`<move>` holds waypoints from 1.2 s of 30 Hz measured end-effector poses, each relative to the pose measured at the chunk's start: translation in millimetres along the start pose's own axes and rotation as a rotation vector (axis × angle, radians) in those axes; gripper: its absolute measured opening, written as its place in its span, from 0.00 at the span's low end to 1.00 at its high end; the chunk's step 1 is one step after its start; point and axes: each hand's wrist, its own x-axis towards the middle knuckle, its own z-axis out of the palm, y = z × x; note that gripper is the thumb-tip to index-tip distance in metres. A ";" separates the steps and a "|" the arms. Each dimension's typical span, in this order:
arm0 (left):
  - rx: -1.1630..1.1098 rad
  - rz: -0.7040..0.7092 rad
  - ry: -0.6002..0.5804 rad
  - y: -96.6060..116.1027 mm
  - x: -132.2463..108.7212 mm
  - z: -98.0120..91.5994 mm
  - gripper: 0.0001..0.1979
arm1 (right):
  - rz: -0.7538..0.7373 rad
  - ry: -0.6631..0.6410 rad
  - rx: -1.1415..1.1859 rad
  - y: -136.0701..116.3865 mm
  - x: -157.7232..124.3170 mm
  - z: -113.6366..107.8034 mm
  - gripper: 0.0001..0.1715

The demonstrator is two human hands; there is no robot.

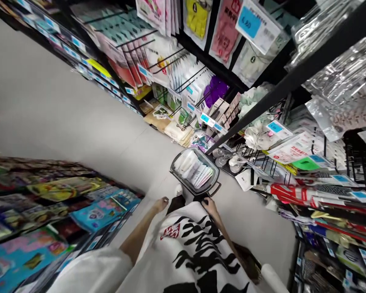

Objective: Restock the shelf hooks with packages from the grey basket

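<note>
A shopping basket with a dark rim stands on the floor in front of me, by the foot of the shelves. White and pastel-coloured packets lie inside it. Held low at my side, my left hand has its fingers loosely curled, with nothing seen in them. My right hand is in front of my white printed shirt, close to the basket's near rim and its handle. Its fingers look curled too, and no object shows in them. Both hands are small in view.
Ahead and to the right, dark shelves carry hanging packs, yellow gloves, a purple item and price tags. Slippers hang low beside the basket. Blue snack bags fill a low shelf on the left. Grey floor runs between.
</note>
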 end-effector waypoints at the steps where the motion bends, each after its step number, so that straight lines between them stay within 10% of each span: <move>1: 0.061 -0.052 -0.049 -8.3 3.9 -3.8 0.11 | 0.027 0.000 -0.020 4.9 -4.9 5.9 0.03; 6: 0.245 -0.154 -0.204 -26.8 20.6 1.1 0.13 | 0.138 0.034 -0.086 27.7 -10.0 21.6 0.05; 14: 0.162 -0.025 -0.297 -4.9 66.2 67.9 0.16 | 0.118 -0.080 -0.279 58.0 39.9 52.9 0.18; 23: 0.051 0.026 -0.326 -25.9 143.2 152.0 0.17 | -0.213 -0.364 -0.500 78.9 179.9 139.2 0.34; 30: -0.007 -0.071 -0.413 -90.2 115.2 192.7 0.13 | -0.438 -0.494 -0.673 77.5 298.8 234.1 0.41; 36: -0.057 -0.102 -0.360 -93.9 117.7 204.8 0.14 | -0.536 -0.596 -0.825 99.3 359.6 275.9 0.47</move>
